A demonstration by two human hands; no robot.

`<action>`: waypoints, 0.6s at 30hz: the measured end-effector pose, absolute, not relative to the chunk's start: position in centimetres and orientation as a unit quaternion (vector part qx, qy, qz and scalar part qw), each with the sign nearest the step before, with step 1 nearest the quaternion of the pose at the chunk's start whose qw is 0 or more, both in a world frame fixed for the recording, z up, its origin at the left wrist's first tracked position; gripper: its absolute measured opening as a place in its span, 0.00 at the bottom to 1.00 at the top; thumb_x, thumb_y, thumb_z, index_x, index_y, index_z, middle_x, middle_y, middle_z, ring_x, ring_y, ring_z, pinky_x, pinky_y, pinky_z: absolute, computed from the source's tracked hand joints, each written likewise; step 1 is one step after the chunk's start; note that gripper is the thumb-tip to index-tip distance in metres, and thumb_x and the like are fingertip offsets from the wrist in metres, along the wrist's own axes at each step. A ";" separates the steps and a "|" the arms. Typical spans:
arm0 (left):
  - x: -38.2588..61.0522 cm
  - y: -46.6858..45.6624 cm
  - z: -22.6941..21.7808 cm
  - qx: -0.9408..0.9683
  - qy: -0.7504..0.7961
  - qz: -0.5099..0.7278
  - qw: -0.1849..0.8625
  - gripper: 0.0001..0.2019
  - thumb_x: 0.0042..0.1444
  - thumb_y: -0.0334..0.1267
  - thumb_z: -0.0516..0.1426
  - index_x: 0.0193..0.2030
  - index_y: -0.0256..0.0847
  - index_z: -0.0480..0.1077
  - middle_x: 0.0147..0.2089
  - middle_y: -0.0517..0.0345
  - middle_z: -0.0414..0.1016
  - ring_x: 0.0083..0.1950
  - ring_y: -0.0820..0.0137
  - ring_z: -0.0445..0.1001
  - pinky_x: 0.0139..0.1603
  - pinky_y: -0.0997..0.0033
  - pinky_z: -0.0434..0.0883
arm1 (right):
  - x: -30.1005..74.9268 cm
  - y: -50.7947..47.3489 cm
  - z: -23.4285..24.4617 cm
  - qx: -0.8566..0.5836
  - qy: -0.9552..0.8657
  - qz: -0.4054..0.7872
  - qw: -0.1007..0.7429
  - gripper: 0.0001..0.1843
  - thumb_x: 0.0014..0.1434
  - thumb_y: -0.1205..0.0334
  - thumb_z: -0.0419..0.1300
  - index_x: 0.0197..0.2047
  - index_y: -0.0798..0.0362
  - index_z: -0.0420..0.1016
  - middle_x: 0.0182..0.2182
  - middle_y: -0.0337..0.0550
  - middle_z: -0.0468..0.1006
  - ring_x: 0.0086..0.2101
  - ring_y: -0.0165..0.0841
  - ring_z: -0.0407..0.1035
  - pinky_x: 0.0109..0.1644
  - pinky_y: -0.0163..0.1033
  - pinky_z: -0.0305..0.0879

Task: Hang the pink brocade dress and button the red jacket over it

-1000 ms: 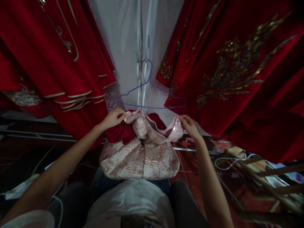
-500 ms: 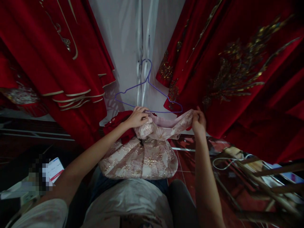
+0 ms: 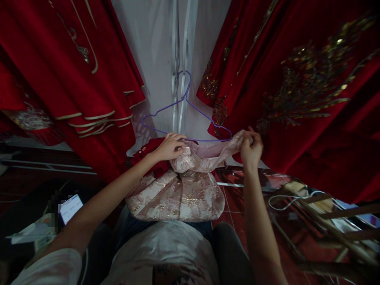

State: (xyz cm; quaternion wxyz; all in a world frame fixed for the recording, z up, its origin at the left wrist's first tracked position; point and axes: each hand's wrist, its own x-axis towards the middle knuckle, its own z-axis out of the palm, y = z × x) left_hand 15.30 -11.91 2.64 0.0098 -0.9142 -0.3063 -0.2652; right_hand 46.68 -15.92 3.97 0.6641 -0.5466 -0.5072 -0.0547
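A pink brocade garment with gold pattern and a red lining hangs down in front of me. Its top edge is raised to the lower bar of a purple wire hanger that hangs on a white strip on the wall. My left hand is closed on the garment's top edge near the middle of the hanger bar. My right hand pinches the garment's other end at the hanger's right tip.
Red velvet garments with gold embroidery hang at the left and at the right. A lit phone screen lies low at the left. A wooden frame with a white cable lies on the red tiled floor at the right.
Both hands have lifted the garment's top edge from below the hanger up to its bar. My left hand moved right toward the middle, my right hand rose to the right tip.
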 end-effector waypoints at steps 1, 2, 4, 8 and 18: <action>15.3 -11.9 2.7 -0.914 -0.307 -0.265 0.004 0.09 0.57 0.39 0.52 0.33 0.44 0.74 0.57 0.57 0.70 0.56 0.63 0.67 0.58 0.55 0.55 | 46.2 -15.9 4.6 -0.541 -0.525 -0.061 0.654 0.10 0.61 0.57 0.51 0.37 0.52 0.70 0.50 0.51 0.76 0.50 0.39 0.70 0.56 0.49 0.64; 15.4 -11.9 2.7 -0.914 -0.308 -0.265 -0.002 0.09 0.57 0.39 0.53 0.33 0.44 0.74 0.57 0.57 0.70 0.56 0.64 0.67 0.57 0.55 0.55 | 45.7 -15.7 5.3 -0.535 -0.539 -0.067 0.647 0.09 0.61 0.57 0.51 0.38 0.52 0.70 0.48 0.51 0.76 0.49 0.38 0.71 0.54 0.48 0.65; 15.4 -11.9 2.8 -0.912 -0.310 -0.267 -0.015 0.09 0.57 0.39 0.53 0.33 0.43 0.74 0.57 0.57 0.70 0.56 0.64 0.67 0.57 0.56 0.55 | 45.1 -15.2 6.6 -0.525 -0.551 -0.063 0.646 0.09 0.62 0.57 0.52 0.39 0.52 0.69 0.43 0.49 0.78 0.45 0.36 0.74 0.51 0.46 0.68; 15.3 -12.0 2.8 -0.906 -0.310 -0.285 -0.035 0.10 0.57 0.39 0.52 0.33 0.43 0.74 0.55 0.57 0.72 0.55 0.65 0.68 0.58 0.57 0.55 | 44.7 -14.2 7.9 -0.506 -0.561 0.035 0.654 0.12 0.63 0.53 0.51 0.42 0.52 0.66 0.33 0.43 0.78 0.32 0.33 0.76 0.38 0.40 0.74; 14.7 -12.1 3.0 -0.900 -0.327 -0.289 -0.016 0.09 0.56 0.39 0.53 0.32 0.44 0.74 0.55 0.58 0.72 0.54 0.64 0.68 0.57 0.55 0.55 | 49.9 -20.4 5.5 -0.602 -0.619 0.227 0.451 0.27 0.59 0.37 0.49 0.38 0.51 0.75 0.34 0.47 0.80 0.34 0.37 0.75 0.40 0.43 0.73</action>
